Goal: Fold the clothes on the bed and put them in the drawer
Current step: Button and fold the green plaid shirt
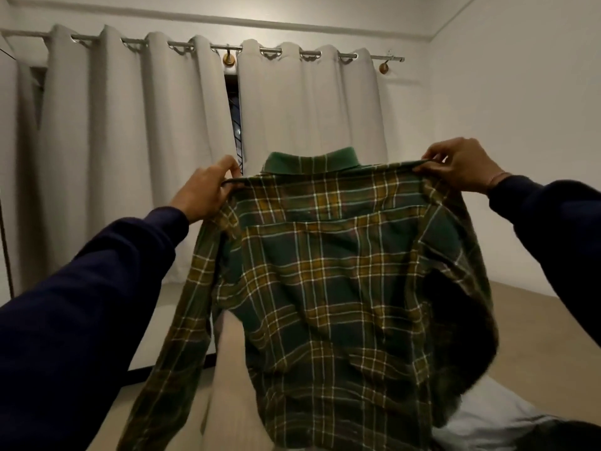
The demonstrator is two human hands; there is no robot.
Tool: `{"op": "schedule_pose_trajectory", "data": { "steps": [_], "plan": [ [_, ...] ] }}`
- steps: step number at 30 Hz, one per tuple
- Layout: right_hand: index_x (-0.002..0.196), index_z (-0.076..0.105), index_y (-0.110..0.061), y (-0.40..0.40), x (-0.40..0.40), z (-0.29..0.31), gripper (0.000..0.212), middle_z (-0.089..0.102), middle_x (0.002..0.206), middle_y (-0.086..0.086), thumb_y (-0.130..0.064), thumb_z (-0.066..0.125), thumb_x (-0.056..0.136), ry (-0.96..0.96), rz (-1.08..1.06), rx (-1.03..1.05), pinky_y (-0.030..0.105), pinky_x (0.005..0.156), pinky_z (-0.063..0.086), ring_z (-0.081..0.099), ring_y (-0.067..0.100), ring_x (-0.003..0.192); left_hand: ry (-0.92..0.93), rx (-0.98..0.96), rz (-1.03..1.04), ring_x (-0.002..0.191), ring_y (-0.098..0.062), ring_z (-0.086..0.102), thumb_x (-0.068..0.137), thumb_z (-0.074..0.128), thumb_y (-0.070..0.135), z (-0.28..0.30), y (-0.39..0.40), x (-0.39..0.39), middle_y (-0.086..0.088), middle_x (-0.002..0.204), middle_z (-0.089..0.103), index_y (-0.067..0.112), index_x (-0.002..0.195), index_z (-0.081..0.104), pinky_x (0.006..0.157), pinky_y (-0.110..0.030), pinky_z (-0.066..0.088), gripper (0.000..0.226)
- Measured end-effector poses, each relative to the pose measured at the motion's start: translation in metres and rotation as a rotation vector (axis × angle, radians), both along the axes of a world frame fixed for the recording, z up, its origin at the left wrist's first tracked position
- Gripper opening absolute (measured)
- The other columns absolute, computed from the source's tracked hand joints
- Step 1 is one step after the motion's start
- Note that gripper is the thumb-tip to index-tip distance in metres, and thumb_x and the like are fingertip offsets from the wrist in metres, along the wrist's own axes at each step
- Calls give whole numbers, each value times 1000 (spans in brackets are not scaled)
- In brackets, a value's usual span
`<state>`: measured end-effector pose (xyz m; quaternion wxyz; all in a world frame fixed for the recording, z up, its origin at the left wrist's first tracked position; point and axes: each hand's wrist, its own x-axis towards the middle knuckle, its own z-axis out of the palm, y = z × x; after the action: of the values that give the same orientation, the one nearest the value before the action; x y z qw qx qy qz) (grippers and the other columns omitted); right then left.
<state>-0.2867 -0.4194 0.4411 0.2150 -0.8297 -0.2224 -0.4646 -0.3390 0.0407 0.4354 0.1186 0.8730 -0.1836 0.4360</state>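
A person holds up a green, mustard-yellow and white plaid flannel shirt [325,288] with a solid green collar, its back panel facing the camera. The left hand [208,193] pinches the shirt's left shoulder seam, fingers curled tight around the fabric so the grip is closed on it. The right hand [461,167] pinches the right shoulder seam in the same way, thumb and fingers closed on the cloth. Both arms wear dark navy long sleeves [97,304] and reach forward and outward, stretching the shoulders flat between them. The shirt hangs in the air above the bed, its long sleeves dangling down at either side and its hem dropping toward the bottom edge of the view. Below it lies the bed [536,320] with a beige cover, and a white and dark bundle of cloth [494,418] rests at the bed's lower right corner, partly hidden. Behind, pale grey eyelet curtains [130,141] hang from a metal rod [227,47] against a white wall, parted slightly at the middle.
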Motion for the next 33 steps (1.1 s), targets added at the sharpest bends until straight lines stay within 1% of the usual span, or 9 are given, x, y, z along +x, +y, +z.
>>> {"op": "schedule_pose_trajectory", "data": {
  "steps": [3,6,9,11,14,19,24,28,33],
  "plan": [
    [95,76,-6,-1,-13,-3,26,63,84,8,-31,75,89,9,-31,-13,29,74,38,57,25,82,32,-68,3,81,-23,61,96,63,34,-10,7,-9,-8,94,65,16,107,54,77,-39,52,23],
    [93,78,-11,-10,-28,-2,31,66,83,7,-41,72,88,84,-65,-54,31,71,41,60,28,83,212,-212,-53,85,-25,66,72,79,51,-11,18,-21,-9,91,70,10,96,67,81,-40,57,50],
    [90,79,-14,-17,-47,1,33,73,84,6,-45,69,86,214,44,-64,32,72,50,66,26,86,346,-293,-162,72,-25,64,56,84,62,-12,24,-37,-13,76,68,2,76,69,69,-36,55,64],
    [90,79,-15,-21,-57,2,33,74,85,6,-45,66,85,291,133,-77,33,79,53,68,26,90,377,-354,-226,66,-18,62,56,87,57,-10,24,-45,-8,68,64,7,69,64,63,-27,53,56],
    [94,76,-11,-28,-70,1,34,74,93,12,-43,67,88,419,290,-55,38,87,56,68,28,95,423,-431,-356,64,-11,65,54,89,58,-3,26,-55,-1,67,64,8,75,59,57,-19,55,62],
    [105,74,-4,-35,-82,0,32,73,102,20,-29,57,97,604,373,-68,49,90,57,69,37,99,455,-476,-453,76,-17,66,43,85,73,4,34,-64,-6,84,68,8,91,66,70,-28,58,83],
    [104,75,-3,-35,-91,1,28,72,100,23,-21,55,98,684,376,-99,47,86,60,70,33,91,464,-533,-548,75,-15,69,51,90,61,5,42,-67,-2,83,70,14,89,69,64,-23,60,64],
    [101,74,-1,-40,-103,7,29,72,94,25,-22,55,97,665,415,-49,33,66,62,72,32,79,493,-530,-547,75,-20,68,50,93,54,12,57,-70,-4,82,72,18,79,74,62,-26,60,50],
    [94,72,5,-43,-98,20,29,71,84,25,-19,56,93,670,509,36,32,57,60,70,30,68,614,-483,-607,63,-19,70,34,101,40,25,70,-66,-8,73,72,11,73,75,55,-26,60,55]
  ]
}}
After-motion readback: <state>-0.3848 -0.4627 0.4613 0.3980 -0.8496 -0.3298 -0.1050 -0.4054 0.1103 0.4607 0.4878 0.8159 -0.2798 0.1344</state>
